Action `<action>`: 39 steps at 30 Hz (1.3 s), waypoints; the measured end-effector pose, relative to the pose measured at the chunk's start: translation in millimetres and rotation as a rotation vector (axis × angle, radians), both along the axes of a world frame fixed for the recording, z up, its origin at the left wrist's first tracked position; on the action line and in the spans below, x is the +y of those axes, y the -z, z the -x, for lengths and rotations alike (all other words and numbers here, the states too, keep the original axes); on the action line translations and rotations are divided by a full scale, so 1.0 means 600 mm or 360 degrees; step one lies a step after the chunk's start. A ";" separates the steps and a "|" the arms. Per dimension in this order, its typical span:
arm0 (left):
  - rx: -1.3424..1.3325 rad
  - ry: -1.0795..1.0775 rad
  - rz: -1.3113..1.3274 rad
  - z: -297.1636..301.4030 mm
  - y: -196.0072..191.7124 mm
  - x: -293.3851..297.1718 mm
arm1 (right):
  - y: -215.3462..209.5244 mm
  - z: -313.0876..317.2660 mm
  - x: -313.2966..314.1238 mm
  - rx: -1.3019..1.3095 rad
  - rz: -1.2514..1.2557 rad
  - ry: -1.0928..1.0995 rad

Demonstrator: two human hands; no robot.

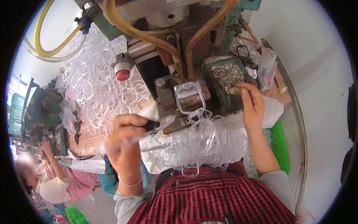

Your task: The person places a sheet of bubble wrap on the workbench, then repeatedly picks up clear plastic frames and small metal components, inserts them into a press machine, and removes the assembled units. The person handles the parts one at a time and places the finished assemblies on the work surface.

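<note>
Our left hand [125,143] sits at seven o'clock, fingers wrapped tight round a slim dark-tipped tool [149,128] that points toward the press machine [175,56]. Our right hand [251,102] reaches up at two o'clock, fingers pinched narrow on a small metal piece [234,90] at the edge of the green tray [216,97] of tiny metal parts [228,74]. Between our hands, a clear plastic frame [190,98] rests on the machine's fixture, just above the heap of clear frames [201,143] in our lap.

Factory workshop — press machine [175,56], hoses [48,52], heaped clear plastic rings [93,82]
</note>
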State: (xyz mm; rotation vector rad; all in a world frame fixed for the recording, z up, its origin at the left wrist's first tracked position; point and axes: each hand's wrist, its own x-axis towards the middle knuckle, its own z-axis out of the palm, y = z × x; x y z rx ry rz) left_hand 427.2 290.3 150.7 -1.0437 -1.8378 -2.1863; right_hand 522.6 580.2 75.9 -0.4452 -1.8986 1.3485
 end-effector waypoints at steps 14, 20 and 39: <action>0.1522 -0.0020 0.0589 0.042 0.015 0.081 | 0.055 0.053 0.054 -0.0657 -0.1317 0.0443; 0.1488 0.0095 0.0696 0.051 0.020 0.096 | 0.023 0.071 0.073 -0.0519 -0.0915 0.0404; 0.0891 -0.0396 0.1004 -0.033 0.062 0.020 | 0.065 0.024 0.048 -0.0769 -0.1136 0.0453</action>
